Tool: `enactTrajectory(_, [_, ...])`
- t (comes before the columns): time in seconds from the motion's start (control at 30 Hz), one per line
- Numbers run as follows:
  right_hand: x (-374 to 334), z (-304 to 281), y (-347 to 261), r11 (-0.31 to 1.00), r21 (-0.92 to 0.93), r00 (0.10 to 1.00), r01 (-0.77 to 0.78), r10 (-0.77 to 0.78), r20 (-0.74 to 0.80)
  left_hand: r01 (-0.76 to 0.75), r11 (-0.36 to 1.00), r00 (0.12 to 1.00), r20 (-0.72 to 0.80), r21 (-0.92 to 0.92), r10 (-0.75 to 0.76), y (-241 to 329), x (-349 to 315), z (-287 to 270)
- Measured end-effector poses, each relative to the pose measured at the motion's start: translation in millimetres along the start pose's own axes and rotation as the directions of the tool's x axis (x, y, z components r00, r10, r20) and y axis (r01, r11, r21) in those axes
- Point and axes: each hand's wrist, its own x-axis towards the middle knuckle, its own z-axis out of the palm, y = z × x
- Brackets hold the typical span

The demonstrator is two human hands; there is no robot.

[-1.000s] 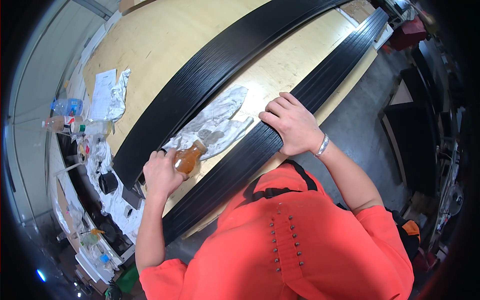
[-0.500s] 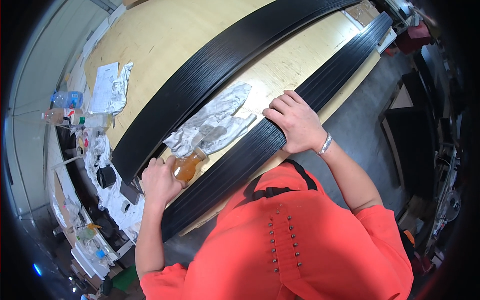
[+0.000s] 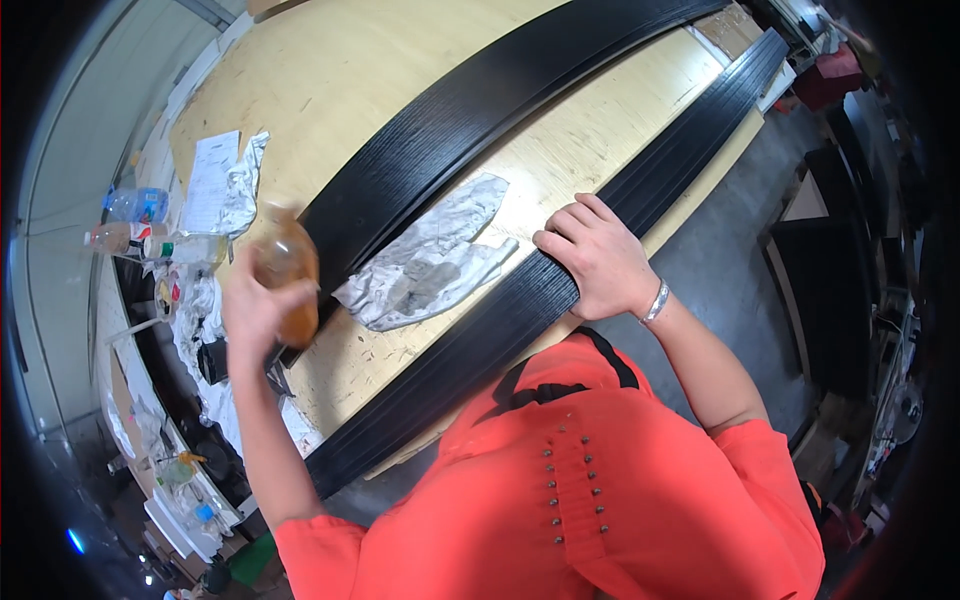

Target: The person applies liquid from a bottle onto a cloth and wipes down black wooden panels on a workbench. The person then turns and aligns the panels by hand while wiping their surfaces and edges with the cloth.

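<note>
My left hand (image 3: 252, 308), blurred by motion, is wrapped round a clear bottle (image 3: 290, 265) of amber liquid. It holds the bottle upright-looking above the left end of a curved black grooved panel (image 3: 430, 130). A second, straighter black grooved panel (image 3: 460, 345) lies along the near edge of the table. Over the middle of this nearer panel, my right hand (image 3: 600, 260) has its fingers bent on top and grips it. Between the two panels lies a crumpled whitish cloth (image 3: 430, 255) with grey stains.
The pale wooden table (image 3: 270, 90) has a paper sheet (image 3: 210, 180) with a rag (image 3: 245, 185) beside it. Plastic bottles (image 3: 138, 205) lie at its left edge. Several black panels (image 3: 830, 290) stand on the right, past the grey floor (image 3: 715, 260).
My left hand has lifted the bottle off the table beside the cloth and carried it left and away from me. The cloth's near end is now uncovered. My right hand stays nearly in place.
</note>
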Motion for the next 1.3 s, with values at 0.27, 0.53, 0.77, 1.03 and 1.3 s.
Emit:
enactTrajectory(0.27, [2, -1, -5, 0.999, 0.027, 0.998, 0.022, -0.02, -0.067, -0.166, 0.716, 0.964, -0.266, -0.678, -0.028, -74, 147, 40])
enactTrajectory(0.53, [2, -2, -4, 0.999, 0.035, 0.999, 0.007, -0.005, -0.048, 0.029, 0.909, 0.941, -0.296, -0.417, -0.166, -92, 143, 64])
enactTrajectory(0.77, [2, -3, -2, 1.0, 0.027, 1.0, 0.01, -0.009, -0.02, -0.155, 0.975, 0.937, 0.289, -0.159, 0.196, -2, -14, 72])
enactTrajectory(1.03, [2, -4, -6, 0.999, 0.04, 1.0, -0.006, 0.006, 0.009, -0.367, 0.86, 0.909, 0.332, 0.356, 0.251, -5, -37, 134])
enactTrajectory(1.3, [4, -2, -2, 0.999, 0.002, 0.998, 0.053, -0.053, 0.035, -0.171, 0.985, 0.977, -0.13, -0.018, 0.167, 2, -82, 65])
